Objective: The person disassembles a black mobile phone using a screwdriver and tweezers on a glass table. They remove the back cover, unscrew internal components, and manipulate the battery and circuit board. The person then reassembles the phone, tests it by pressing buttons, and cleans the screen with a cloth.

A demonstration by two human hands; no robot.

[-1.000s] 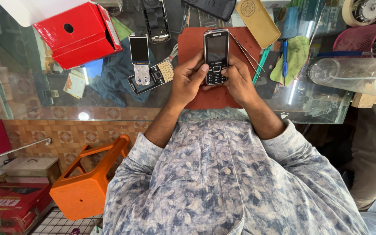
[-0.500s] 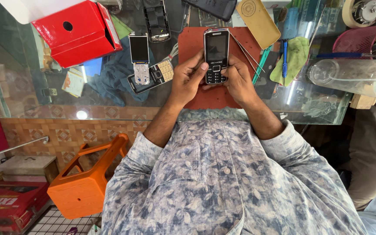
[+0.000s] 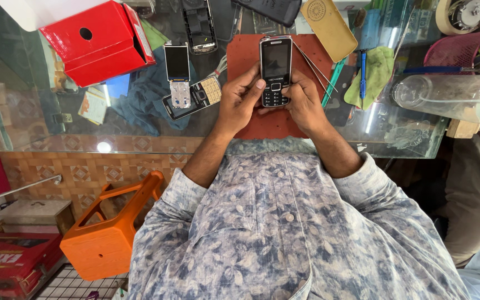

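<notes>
Gripping a black keypad phone (image 3: 275, 69) from both sides, the left hand (image 3: 239, 104) and right hand (image 3: 303, 101) curl closed around its lower half, the left thumb pressed to its edge beside the keys. The phone sits upright over a red mat (image 3: 251, 119) on a glass counter (image 3: 40, 119), seen from the head camera. Left of the mat lie a dismantled flip phone (image 3: 178, 75) and a loose keypad (image 3: 211, 89); a red box (image 3: 98, 41) stands beyond them. Right of the hands are thin metal tweezers (image 3: 318, 69), a blue pen (image 3: 363, 75), a green cloth (image 3: 376, 75) and a clear plastic bottle (image 3: 445, 97). An orange stool (image 3: 106, 236) stands below the counter.
</notes>
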